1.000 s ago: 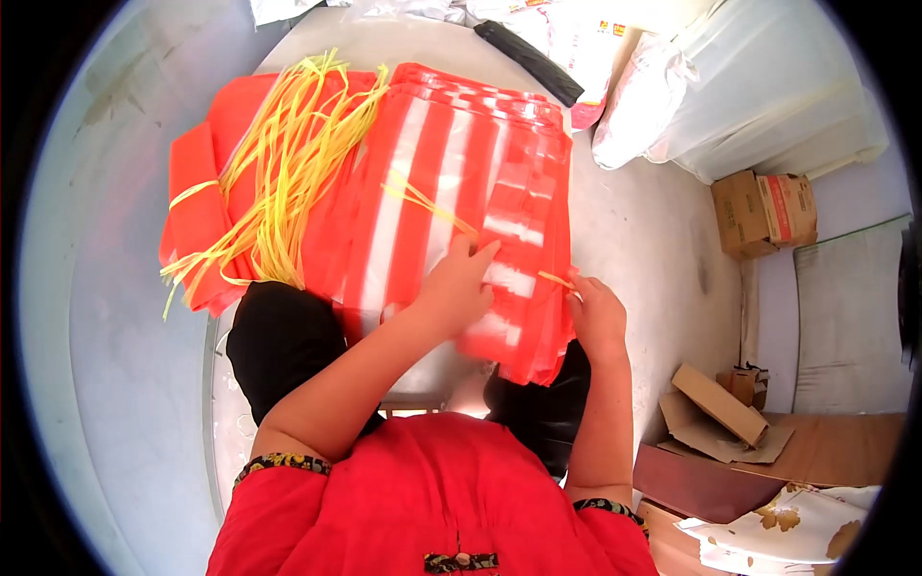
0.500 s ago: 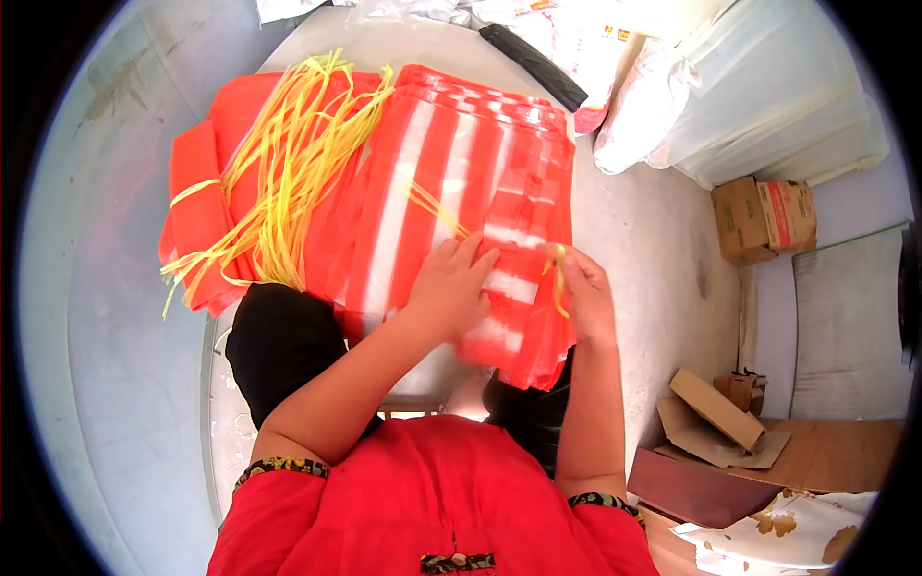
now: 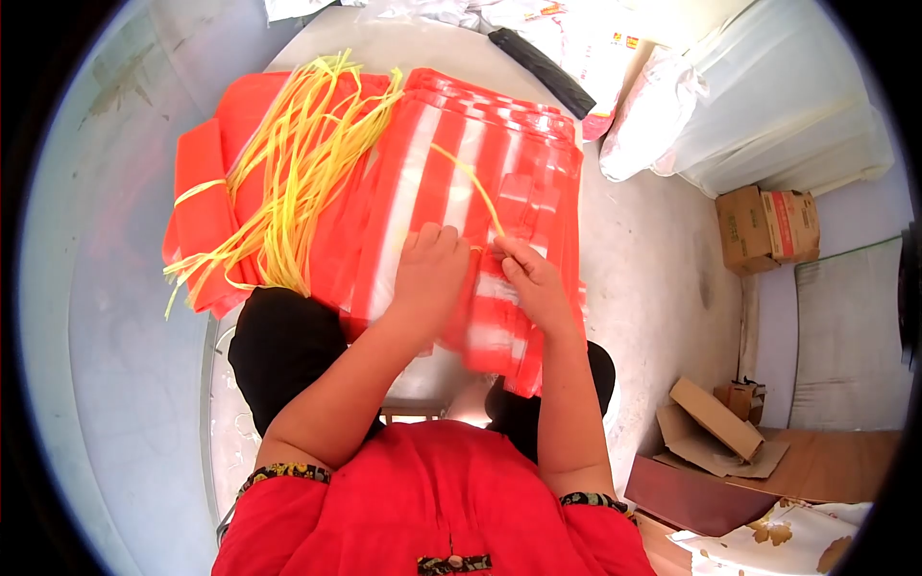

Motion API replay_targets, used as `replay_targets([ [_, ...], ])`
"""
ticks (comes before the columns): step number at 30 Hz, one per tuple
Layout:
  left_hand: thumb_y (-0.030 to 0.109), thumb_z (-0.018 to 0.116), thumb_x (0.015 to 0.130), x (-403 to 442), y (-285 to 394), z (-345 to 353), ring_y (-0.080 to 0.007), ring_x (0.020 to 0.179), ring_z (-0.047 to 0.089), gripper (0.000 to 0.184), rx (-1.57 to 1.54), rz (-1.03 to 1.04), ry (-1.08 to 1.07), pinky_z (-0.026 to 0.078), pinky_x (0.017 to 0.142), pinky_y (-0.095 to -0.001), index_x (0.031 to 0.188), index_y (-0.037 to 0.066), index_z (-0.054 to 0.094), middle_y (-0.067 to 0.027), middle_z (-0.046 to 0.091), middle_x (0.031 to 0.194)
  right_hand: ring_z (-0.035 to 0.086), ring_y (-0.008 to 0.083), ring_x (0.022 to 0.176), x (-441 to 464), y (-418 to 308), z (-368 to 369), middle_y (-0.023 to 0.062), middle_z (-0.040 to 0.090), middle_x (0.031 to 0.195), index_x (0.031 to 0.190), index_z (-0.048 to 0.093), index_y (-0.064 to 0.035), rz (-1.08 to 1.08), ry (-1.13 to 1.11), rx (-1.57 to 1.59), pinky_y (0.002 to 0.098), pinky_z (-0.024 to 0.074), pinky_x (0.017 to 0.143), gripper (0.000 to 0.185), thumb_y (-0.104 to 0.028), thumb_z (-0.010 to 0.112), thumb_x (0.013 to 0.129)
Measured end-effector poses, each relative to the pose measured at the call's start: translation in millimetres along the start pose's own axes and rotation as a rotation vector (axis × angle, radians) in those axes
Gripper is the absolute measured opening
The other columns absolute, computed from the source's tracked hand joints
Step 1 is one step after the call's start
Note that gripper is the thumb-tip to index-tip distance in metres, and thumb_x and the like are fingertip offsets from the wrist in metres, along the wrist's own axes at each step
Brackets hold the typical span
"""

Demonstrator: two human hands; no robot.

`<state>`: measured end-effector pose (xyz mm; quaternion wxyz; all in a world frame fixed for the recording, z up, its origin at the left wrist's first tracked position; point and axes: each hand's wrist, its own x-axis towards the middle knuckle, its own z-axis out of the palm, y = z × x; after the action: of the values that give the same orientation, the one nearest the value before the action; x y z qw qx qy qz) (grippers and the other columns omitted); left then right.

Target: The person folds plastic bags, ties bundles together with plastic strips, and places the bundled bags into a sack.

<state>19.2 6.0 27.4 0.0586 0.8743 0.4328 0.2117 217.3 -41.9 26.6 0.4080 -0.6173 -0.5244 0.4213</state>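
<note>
A narrow folded bundle of red-and-white striped plastic sheet (image 3: 497, 336) lies on a wider stack of the same striped plastic (image 3: 437, 182). My right hand (image 3: 540, 288) is closed in a pinch on a yellow strip (image 3: 471, 178), whose loose end stretches up and left over the stack. Beside it, my left hand (image 3: 432, 274) is closed with its fingers curled at the bundle's left edge. A short bit of yellow shows between the hands, seemingly running into the left one; the left fingertips are hidden.
Many loose yellow strips (image 3: 298, 173) drape over red plastic (image 3: 235, 106) at the left, beside a tied red roll (image 3: 202, 192). A black roll (image 3: 543, 72) and white packages (image 3: 653, 115) lie farther back. Cardboard boxes (image 3: 766, 228) stand at the right.
My right hand has moved left and up toward my left hand, drawing the yellow strip over the bundle. My left hand has shifted slightly left and its fingers have curled.
</note>
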Motion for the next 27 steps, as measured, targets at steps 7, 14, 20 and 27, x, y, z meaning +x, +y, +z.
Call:
replay_targets([
  [7, 0.012, 0.063, 0.090, 0, -2, -2, -0.0349, 0.088, 0.065, 0.007, -0.209, -0.023, -0.075, 0.052, 0.074, -0.0458, 0.088, 0.006, 0.064, -0.0097, 0.067, 0.087, 0.067, 0.0276, 0.108, -2, -11, 8, 0.0122, 0.072, 0.115, 0.126, 0.069, -0.0024, -0.185, -0.003, -0.287, 0.0370, 0.0533, 0.094, 0.032, -0.005, 0.067, 0.094],
  [14, 0.009, 0.071, 0.091, -2, 0, -15, -0.0329, 0.086, 0.067, 0.031, -1.036, 0.078, -0.097, 0.053, 0.076, -0.0409, 0.121, 0.004, 0.066, -0.0129, 0.069, 0.098, 0.066, 0.0294, 0.102, -11, -27, 12, 0.0120, 0.071, 0.108, 0.116, 0.071, -0.0034, -0.174, -0.095, -0.323, 0.0388, 0.0527, 0.087, 0.021, -0.008, 0.064, 0.096],
  [20, 0.007, 0.074, 0.088, 2, 10, -23, -0.0296, 0.091, 0.066, 0.041, -1.005, -0.077, 0.020, 0.052, 0.084, -0.0385, 0.127, -0.001, 0.064, -0.0125, 0.066, 0.104, 0.067, 0.0260, 0.096, -13, -6, 14, 0.0120, 0.067, 0.103, 0.111, 0.067, -0.0006, -0.077, -0.048, -0.133, 0.0385, 0.0529, 0.084, 0.016, -0.010, 0.061, 0.101],
  [27, 0.008, 0.071, 0.091, 4, 6, 8, -0.0330, 0.087, 0.066, 0.015, -0.801, -0.104, -0.041, 0.052, 0.076, -0.0417, 0.103, 0.000, 0.073, -0.0148, 0.066, 0.093, 0.065, 0.0186, 0.099, -14, -8, 8, 0.0116, 0.066, 0.107, 0.112, 0.062, 0.0003, 0.000, -0.044, 0.039, 0.0348, 0.0525, 0.086, 0.015, -0.013, 0.057, 0.106],
])
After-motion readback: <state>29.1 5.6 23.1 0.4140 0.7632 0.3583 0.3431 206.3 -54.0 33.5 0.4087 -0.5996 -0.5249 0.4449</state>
